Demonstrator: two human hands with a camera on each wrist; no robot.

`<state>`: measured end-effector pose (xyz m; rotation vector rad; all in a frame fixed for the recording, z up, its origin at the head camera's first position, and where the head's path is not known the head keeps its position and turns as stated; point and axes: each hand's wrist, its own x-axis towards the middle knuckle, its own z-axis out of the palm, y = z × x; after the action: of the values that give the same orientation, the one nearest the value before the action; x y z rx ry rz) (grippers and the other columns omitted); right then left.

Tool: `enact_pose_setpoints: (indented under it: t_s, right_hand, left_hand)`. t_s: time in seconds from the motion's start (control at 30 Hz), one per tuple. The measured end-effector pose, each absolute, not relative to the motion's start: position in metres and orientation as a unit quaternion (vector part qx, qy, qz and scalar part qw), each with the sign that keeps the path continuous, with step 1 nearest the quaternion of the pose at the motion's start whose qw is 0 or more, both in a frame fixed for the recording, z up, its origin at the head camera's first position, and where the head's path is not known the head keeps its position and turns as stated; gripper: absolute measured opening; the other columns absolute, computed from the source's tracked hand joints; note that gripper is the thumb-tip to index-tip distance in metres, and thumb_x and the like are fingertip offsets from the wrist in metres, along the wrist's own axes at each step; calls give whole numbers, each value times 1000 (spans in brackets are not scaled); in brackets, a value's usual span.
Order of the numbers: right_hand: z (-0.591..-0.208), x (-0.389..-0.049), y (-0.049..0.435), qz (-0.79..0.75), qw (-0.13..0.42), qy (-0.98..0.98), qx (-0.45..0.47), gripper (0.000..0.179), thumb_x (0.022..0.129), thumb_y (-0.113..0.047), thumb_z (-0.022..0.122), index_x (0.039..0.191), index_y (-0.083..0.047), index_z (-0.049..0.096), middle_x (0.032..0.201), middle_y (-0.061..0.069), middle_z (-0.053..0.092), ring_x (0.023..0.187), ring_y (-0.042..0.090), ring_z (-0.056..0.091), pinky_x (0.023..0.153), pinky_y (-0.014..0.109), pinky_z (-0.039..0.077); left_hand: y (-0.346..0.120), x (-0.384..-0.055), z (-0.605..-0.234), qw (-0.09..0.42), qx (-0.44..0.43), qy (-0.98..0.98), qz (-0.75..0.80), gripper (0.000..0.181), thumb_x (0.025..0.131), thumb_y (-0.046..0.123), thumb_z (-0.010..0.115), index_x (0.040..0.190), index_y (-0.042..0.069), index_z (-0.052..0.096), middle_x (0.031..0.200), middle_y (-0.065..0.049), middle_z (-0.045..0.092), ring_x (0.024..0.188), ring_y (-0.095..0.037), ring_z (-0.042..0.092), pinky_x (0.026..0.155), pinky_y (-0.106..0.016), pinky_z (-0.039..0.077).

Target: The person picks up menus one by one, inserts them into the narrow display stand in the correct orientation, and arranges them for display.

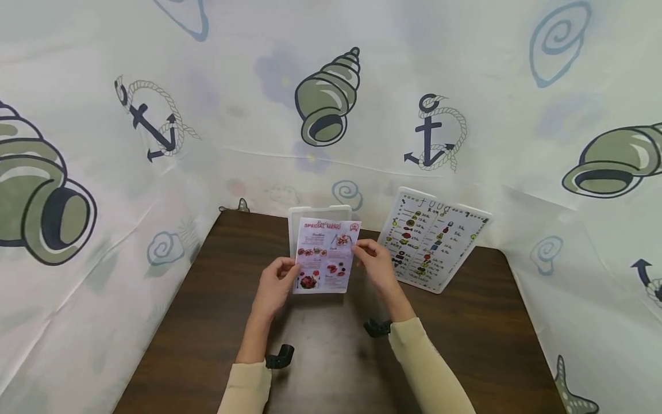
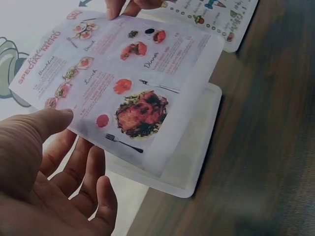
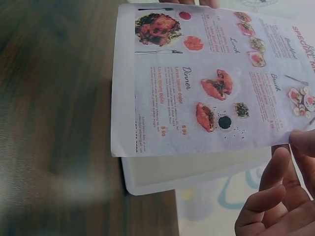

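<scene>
A printed menu sheet [image 1: 327, 256] headed "Special Menu", with pictures of food, is held up over the table. My left hand [image 1: 276, 283] pinches its left edge between thumb and fingers. On the opposite edge, my right hand [image 1: 376, 265] pinches the sheet too. Seen in the left wrist view, the left thumb lies on the printed face of the menu [image 2: 123, 83]. Behind the sheet stands a white-framed board [image 1: 293, 221], mostly hidden by it. The right wrist view shows the lower rim of that board [image 3: 147, 188] past the menu's edge.
A white board with a handwritten, drawn food list [image 1: 431, 238] leans at the back right, close to my right hand. The dark wooden table [image 1: 196, 345] ends at a patterned cloth backdrop [image 1: 248, 115] with shells and anchors. A black wrist camera [image 1: 279, 357] sits on each wrist.
</scene>
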<state>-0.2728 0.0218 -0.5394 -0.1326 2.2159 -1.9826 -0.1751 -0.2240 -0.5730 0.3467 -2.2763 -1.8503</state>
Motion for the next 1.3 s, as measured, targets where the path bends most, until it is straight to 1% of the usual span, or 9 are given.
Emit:
enact_pose_setpoints:
  t_s: [0.17,0.33,0.5,0.63,0.87,1.0,1.07,1.2,1.3]
  right_hand:
    - [-535,-280,18,-663,85,743,-45,18,105,-18,72,116,-4,76,111,6,72,90,30,62,76,27,54]
    - [-530,-286,20,-657,79,748,-42,20,104,-20,73,116,-5,77,104,1,71,89,28,63,75,28,53]
    - [-522,-291,23,-654,73,751,-58,22,105,-21,72,117,-4,76,106,8,71,85,26,62,71,26,48]
    - [-516,-295,24,-650,75,754,-61,23,106,-22,70,119,-4,76,104,10,69,84,25,62,69,25,46]
    - [-505,-305,24,-658,69,748,-56,23,105,-25,73,119,-7,76,105,12,69,86,30,64,69,26,47]
    - [-500,-307,24,-661,69,745,-65,24,106,-27,71,120,-8,75,98,3,68,82,22,63,68,26,46]
    - [-498,-309,23,-663,67,742,-68,25,106,-29,71,120,-9,75,96,1,67,80,17,62,68,26,46]
    - [-494,-311,22,-663,61,742,-78,27,106,-31,71,122,-9,76,97,5,68,79,15,61,68,27,45]
    - [-490,-312,21,-659,62,745,-79,28,107,-32,70,123,-10,75,98,2,68,81,15,61,70,28,46]
  left_hand:
    - [-229,-178,-568,99,119,-780,-607,20,106,22,72,116,6,73,107,-14,73,90,-15,60,74,-24,48]
    - [-229,-182,-567,97,104,-788,-600,18,107,20,70,115,5,73,105,-14,72,86,-15,57,72,-24,45]
    - [-229,-186,-563,94,98,-791,-597,17,107,19,69,114,5,73,105,-16,71,84,-17,54,69,-25,44]
    - [-229,-192,-559,94,95,-797,-590,17,107,20,69,115,6,73,105,-15,71,84,-18,54,68,-26,44]
    - [-229,-201,-550,107,85,-801,-583,17,108,23,67,116,9,72,107,-13,71,87,-20,57,71,-29,47]
    - [-229,-206,-547,117,81,-802,-580,17,109,24,67,115,9,72,106,-12,70,87,-20,57,72,-29,47]
    - [-229,-209,-547,121,77,-804,-576,18,109,24,66,117,9,71,106,-12,70,88,-20,57,74,-29,47]
    - [-229,-213,-547,130,80,-803,-577,19,109,23,66,118,7,71,107,-13,71,90,-18,58,77,-27,47]
    - [-228,-215,-546,134,84,-796,-585,19,108,23,67,118,7,72,106,-13,72,90,-17,59,76,-25,47]
